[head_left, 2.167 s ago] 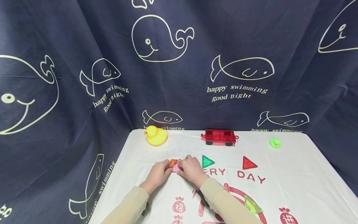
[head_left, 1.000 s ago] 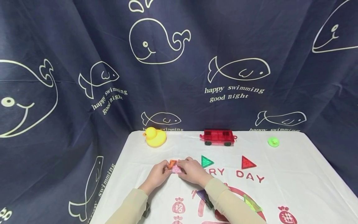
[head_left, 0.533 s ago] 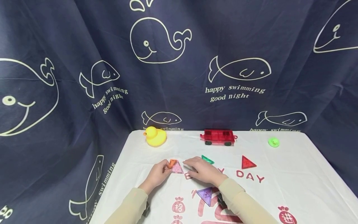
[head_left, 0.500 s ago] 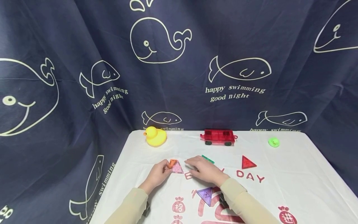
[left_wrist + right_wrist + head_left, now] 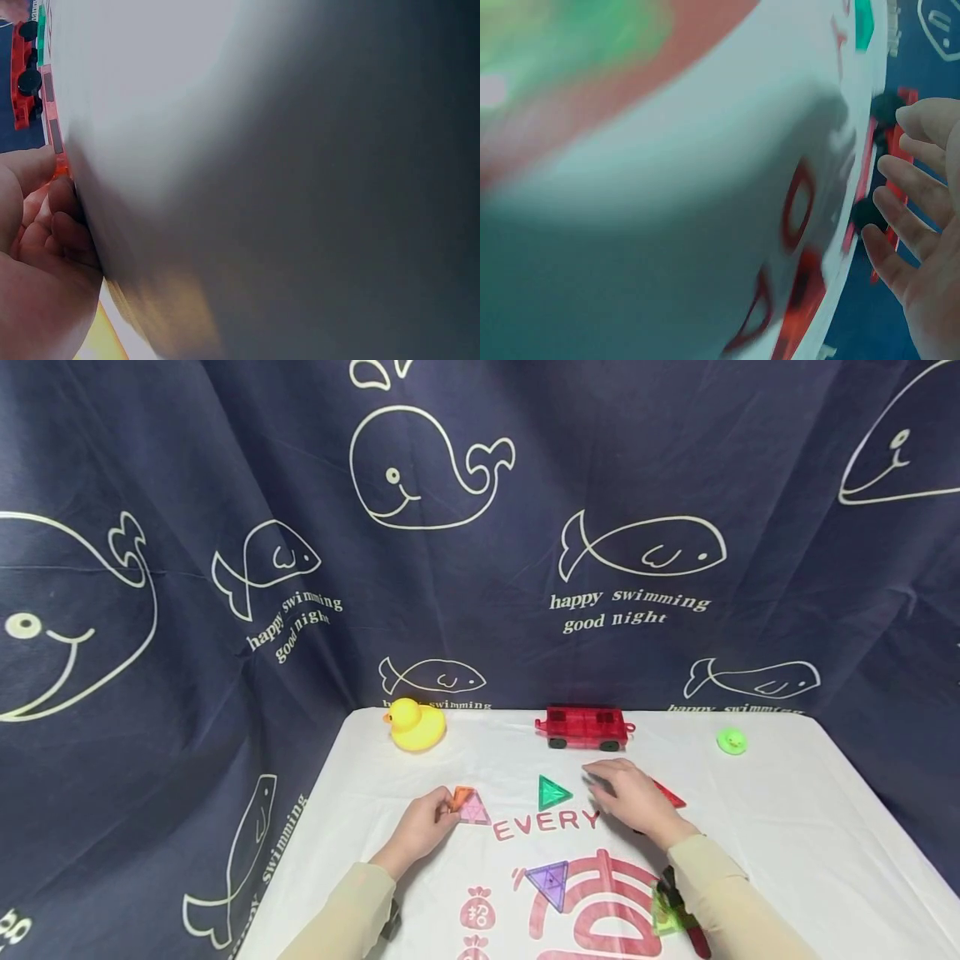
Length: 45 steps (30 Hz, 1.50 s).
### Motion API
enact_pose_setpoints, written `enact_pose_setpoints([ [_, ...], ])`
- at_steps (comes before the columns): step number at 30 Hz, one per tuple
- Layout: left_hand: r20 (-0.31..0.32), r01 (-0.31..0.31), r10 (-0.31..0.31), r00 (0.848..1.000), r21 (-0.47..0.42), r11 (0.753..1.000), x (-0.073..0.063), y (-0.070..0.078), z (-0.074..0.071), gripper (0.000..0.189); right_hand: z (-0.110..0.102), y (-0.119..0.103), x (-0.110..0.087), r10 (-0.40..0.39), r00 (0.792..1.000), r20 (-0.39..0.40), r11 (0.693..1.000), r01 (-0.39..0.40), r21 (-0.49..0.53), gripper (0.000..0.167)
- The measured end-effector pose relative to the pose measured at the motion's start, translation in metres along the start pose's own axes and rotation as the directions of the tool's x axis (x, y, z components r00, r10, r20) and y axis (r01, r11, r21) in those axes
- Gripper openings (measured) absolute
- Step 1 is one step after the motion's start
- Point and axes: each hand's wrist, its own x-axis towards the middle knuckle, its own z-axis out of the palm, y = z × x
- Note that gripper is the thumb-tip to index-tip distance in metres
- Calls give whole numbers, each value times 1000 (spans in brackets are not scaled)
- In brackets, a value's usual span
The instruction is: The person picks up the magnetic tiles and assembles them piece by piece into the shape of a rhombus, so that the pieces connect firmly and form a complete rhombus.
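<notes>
My left hand [image 5: 425,824] pinches a small orange magnetic tile [image 5: 462,794] between thumb and fingers, partly covering it. A pink triangular magnetic tile [image 5: 474,811] lies right against the orange one, on the table. The left wrist view shows the pink tile's edge [image 5: 51,112] beyond the fingertips. My right hand [image 5: 632,797] hovers over the tablecloth with fingers spread and nothing in them. It is between a green triangle tile [image 5: 553,792] on its left and a red triangle tile [image 5: 671,794], which it partly hides.
A purple triangle tile [image 5: 551,883] lies nearer me. A yellow-green tile [image 5: 664,918] is partly behind the right wrist. At the back stand a yellow rubber duck [image 5: 418,728], a red toy wagon [image 5: 587,729] and a small green duck [image 5: 732,741], before a dark curtain [image 5: 525,610].
My right hand has let go of the pink tile and moved right, past the green triangle, toward the red one. The left hand has stayed in place on the orange tile.
</notes>
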Motion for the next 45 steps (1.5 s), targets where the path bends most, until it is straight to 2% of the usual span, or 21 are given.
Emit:
enact_pose_setpoints([
  [7, -12, -16, 16, 1000, 0, 1000, -1, -1, -1, 17, -18, 32, -22, 86, 996, -11, 996, -86, -23, 42],
  [13, 5, -5, 5, 1000, 0, 1000, 0, 1, -1, 17, -34, 55, -43, 157, 987, 34, 985, -154, -72, 51],
  [21, 15, 8, -8, 1000, -5, 1000, 2, 2, -1, 18, -39, 76, -64, 255, 963, 88, 965, -247, -93, 62],
  [29, 16, 11, -11, 1000, -1, 1000, 2, 1, -1, 18, -41, 81, -73, 275, 957, 93, 960, -269, -74, 58],
  [38, 14, 6, -6, 1000, -7, 1000, 1, 2, -2, 15, -36, 81, -72, 260, 963, 73, 965, -257, -44, 55],
  [45, 8, 7, -7, 1000, -3, 1000, 1, 0, 0, 15, -36, 83, -70, 277, 958, 79, 961, -277, -7, 53],
])
